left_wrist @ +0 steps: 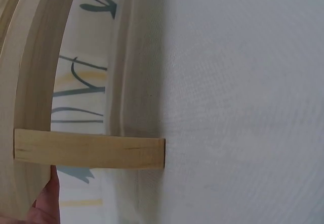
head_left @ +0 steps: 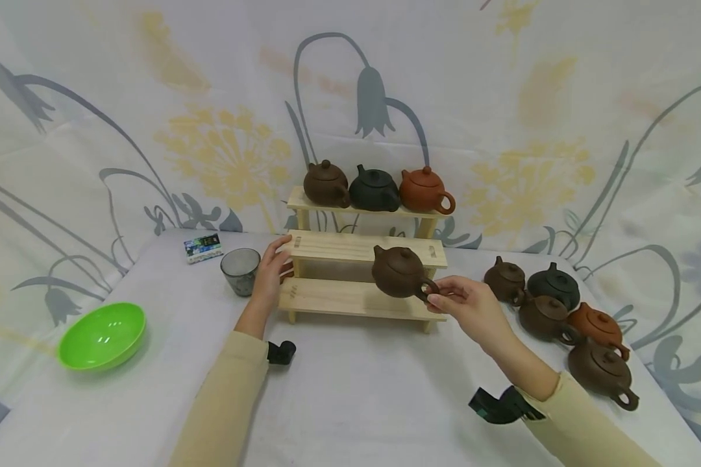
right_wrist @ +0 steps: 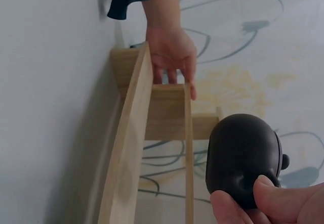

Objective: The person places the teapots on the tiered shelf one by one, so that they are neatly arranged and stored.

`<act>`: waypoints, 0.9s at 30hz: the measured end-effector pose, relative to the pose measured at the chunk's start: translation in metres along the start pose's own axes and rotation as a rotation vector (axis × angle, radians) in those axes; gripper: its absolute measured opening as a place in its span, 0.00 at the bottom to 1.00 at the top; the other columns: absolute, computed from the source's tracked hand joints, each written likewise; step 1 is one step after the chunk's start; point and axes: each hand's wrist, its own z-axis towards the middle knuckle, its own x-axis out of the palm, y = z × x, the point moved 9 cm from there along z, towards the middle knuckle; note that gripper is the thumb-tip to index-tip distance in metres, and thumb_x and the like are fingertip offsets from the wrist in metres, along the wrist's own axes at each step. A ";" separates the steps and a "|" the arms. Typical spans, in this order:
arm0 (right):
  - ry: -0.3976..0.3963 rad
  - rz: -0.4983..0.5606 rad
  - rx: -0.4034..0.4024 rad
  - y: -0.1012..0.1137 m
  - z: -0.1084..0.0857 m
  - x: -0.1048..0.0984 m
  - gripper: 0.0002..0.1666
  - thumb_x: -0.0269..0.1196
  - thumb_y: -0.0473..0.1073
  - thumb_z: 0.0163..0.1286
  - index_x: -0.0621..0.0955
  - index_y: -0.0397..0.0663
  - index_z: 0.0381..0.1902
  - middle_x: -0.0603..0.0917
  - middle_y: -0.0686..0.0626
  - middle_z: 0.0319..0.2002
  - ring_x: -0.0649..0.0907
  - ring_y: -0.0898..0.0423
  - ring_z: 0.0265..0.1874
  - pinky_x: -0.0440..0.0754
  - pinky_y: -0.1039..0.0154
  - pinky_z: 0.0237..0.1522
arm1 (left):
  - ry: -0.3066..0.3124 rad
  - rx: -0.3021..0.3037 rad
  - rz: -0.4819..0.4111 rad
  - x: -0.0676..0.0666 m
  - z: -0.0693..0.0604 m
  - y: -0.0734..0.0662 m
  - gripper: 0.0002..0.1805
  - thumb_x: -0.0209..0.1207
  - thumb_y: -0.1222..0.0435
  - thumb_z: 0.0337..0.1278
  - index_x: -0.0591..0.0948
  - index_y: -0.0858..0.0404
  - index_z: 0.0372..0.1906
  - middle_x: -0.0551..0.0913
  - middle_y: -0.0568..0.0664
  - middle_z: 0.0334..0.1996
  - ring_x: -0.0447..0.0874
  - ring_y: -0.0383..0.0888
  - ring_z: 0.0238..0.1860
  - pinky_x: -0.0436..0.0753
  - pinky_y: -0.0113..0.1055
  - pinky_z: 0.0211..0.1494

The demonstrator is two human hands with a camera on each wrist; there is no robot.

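Note:
A dark brown teapot hangs in the air before the wooden tiered stand, its spout towards the left. My right hand pinches it by the handle; the right wrist view shows thumb and fingers at the handle of the teapot. At the stand's left end, my left hand grips the edge of the middle shelf, seen also in the right wrist view. Three teapots stand on the top shelf: a brown teapot, a black teapot and a red-brown teapot.
Several more teapots, among them a black teapot and a brown teapot, sit grouped at the right. Left of the stand are a grey glass cup, a small printed box and a green bowl. A patterned cloth hangs behind.

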 end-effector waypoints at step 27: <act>-0.009 0.071 -0.014 0.025 0.087 0.076 0.11 0.62 0.28 0.60 0.79 0.26 0.41 0.82 0.36 0.35 0.84 0.54 0.30 0.82 0.62 0.34 | -0.016 -0.034 0.014 -0.003 0.004 0.004 0.22 0.41 0.62 0.71 0.65 0.57 0.67 0.70 0.60 0.59 0.70 0.57 0.57 0.69 0.42 0.54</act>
